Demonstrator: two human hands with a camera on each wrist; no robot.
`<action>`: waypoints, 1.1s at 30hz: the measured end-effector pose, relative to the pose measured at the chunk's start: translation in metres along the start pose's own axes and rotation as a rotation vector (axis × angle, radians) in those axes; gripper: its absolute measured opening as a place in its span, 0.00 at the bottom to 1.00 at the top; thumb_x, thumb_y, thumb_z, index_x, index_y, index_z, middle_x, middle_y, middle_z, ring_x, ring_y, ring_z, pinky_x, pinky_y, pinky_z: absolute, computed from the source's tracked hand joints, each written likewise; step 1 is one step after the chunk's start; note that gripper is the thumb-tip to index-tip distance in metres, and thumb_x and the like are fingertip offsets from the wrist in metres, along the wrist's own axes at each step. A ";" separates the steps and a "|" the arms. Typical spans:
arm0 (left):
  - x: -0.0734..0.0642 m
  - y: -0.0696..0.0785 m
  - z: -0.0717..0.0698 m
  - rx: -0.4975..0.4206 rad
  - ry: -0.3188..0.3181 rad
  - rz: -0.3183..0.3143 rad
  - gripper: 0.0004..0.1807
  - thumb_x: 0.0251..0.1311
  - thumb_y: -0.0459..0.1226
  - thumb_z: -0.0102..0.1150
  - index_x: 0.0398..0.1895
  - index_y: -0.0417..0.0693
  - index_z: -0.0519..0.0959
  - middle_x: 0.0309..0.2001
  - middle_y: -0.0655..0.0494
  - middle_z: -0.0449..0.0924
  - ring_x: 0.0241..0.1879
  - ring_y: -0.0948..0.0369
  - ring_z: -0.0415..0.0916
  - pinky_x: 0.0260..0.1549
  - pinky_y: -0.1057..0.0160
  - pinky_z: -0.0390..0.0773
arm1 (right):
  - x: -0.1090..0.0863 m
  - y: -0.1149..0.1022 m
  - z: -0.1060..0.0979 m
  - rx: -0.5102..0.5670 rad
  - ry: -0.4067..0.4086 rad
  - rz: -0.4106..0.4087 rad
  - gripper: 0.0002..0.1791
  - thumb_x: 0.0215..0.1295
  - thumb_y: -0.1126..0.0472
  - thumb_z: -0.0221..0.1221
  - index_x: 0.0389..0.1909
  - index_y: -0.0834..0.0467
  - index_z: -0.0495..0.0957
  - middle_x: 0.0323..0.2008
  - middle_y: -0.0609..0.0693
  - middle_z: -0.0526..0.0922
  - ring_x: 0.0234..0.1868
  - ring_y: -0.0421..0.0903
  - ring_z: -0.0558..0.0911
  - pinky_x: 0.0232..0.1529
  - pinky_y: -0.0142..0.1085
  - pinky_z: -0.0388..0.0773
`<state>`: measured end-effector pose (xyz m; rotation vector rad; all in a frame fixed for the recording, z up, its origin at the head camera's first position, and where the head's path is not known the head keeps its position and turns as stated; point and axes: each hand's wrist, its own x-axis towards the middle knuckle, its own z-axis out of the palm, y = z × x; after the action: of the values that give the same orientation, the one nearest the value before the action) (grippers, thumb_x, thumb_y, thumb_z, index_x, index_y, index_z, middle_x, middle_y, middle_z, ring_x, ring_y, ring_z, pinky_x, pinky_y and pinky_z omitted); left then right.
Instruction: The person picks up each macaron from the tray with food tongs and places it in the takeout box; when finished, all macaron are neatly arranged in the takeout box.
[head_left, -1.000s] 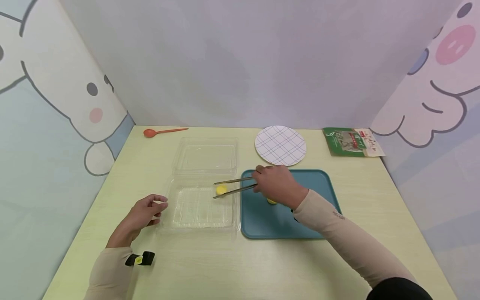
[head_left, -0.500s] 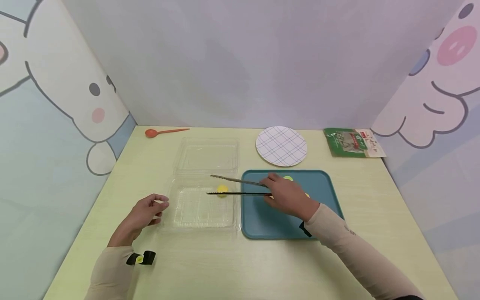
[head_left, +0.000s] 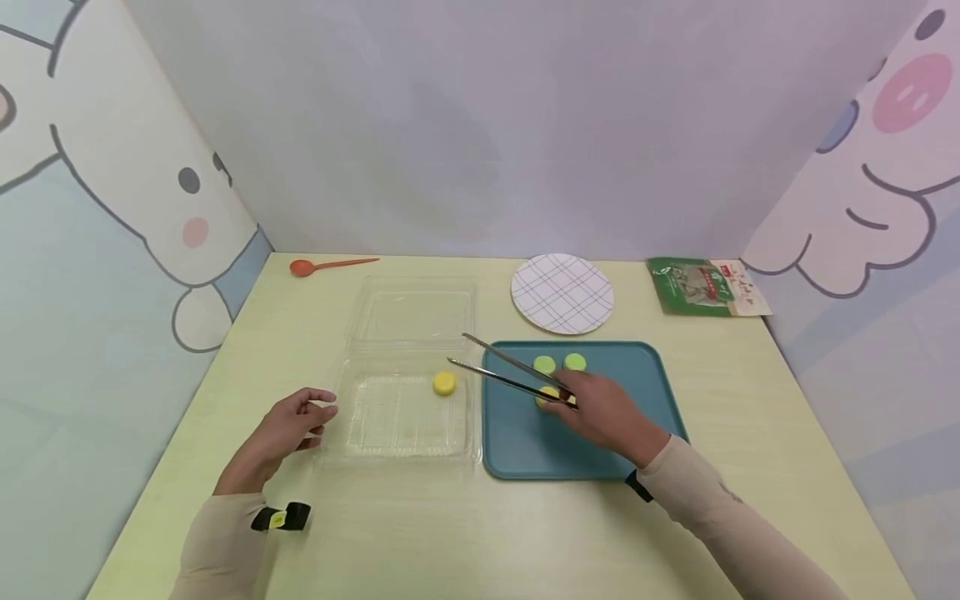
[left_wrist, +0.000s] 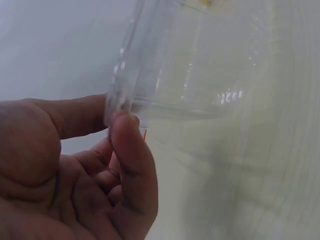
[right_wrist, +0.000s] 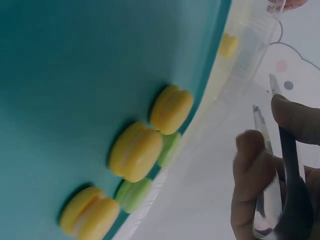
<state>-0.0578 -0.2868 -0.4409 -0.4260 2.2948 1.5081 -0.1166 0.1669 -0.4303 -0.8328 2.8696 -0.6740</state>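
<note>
My left hand (head_left: 283, 429) pinches the left edge of a clear plastic clamshell container (left_wrist: 125, 95) between thumb and forefinger. The container lies open, its lid (head_left: 416, 312) folded back behind its base (head_left: 408, 421). A single yellow macaron (head_left: 444, 383) sits in the base's far right corner. Over the teal tray (head_left: 525, 454), my right hand (head_left: 606, 415) grips metal tongs (head_left: 498, 379), whose tips are spread with nothing between them. On the tray, the right wrist view shows three yellow macarons (right_wrist: 136, 151) and two green macarons (right_wrist: 135, 195). The hand partly hides the yellow ones in the head view.
An orange spoon (head_left: 303, 267) lies at the back left of the table. Behind the tray is a round checked plate (head_left: 562, 293). A green and white food packet (head_left: 697, 287) lies at the back right, near the side wall.
My right hand has pulled the tongs back rightward from the yellow macaron, which stays in the container, and over the tray. The tong tips have swung away from the container's base. The left hand holds still.
</note>
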 end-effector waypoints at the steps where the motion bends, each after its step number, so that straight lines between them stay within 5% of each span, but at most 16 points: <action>1: 0.001 -0.001 -0.001 -0.007 -0.008 0.001 0.23 0.74 0.40 0.55 0.63 0.34 0.66 0.34 0.49 0.72 0.31 0.59 0.72 0.32 0.62 0.79 | -0.003 0.003 0.001 0.003 0.018 -0.003 0.16 0.64 0.51 0.69 0.42 0.57 0.78 0.27 0.40 0.73 0.26 0.39 0.71 0.28 0.39 0.71; 7: 0.001 -0.005 -0.003 -0.064 -0.061 -0.023 0.23 0.76 0.41 0.52 0.64 0.34 0.65 0.39 0.50 0.72 0.36 0.59 0.71 0.35 0.62 0.78 | -0.021 0.016 0.005 -0.011 0.079 0.009 0.17 0.62 0.52 0.70 0.43 0.58 0.79 0.28 0.41 0.73 0.27 0.40 0.71 0.29 0.40 0.71; 13: 0.001 -0.004 -0.005 -0.039 -0.038 -0.037 0.23 0.77 0.44 0.50 0.60 0.32 0.67 0.43 0.48 0.72 0.40 0.57 0.70 0.37 0.62 0.79 | -0.038 0.023 0.006 -0.031 0.097 0.029 0.19 0.61 0.52 0.72 0.46 0.58 0.79 0.29 0.39 0.73 0.26 0.38 0.69 0.28 0.37 0.69; 27: 0.007 -0.001 -0.005 -0.063 -0.032 -0.021 0.24 0.76 0.41 0.53 0.66 0.34 0.64 0.40 0.49 0.73 0.34 0.59 0.71 0.33 0.62 0.78 | -0.075 0.037 0.000 -0.056 0.113 0.207 0.26 0.60 0.50 0.71 0.55 0.56 0.79 0.33 0.41 0.80 0.26 0.36 0.72 0.25 0.38 0.70; 33: 0.009 -0.001 -0.005 -0.079 -0.023 -0.024 0.23 0.76 0.40 0.53 0.64 0.35 0.64 0.39 0.49 0.73 0.31 0.60 0.71 0.32 0.61 0.77 | -0.086 0.042 -0.007 -0.064 0.113 0.216 0.26 0.60 0.51 0.72 0.57 0.56 0.78 0.34 0.42 0.82 0.27 0.36 0.73 0.25 0.40 0.70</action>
<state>-0.0657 -0.2919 -0.4437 -0.4541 2.2109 1.5871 -0.0653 0.2469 -0.4463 -0.4945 3.0363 -0.6265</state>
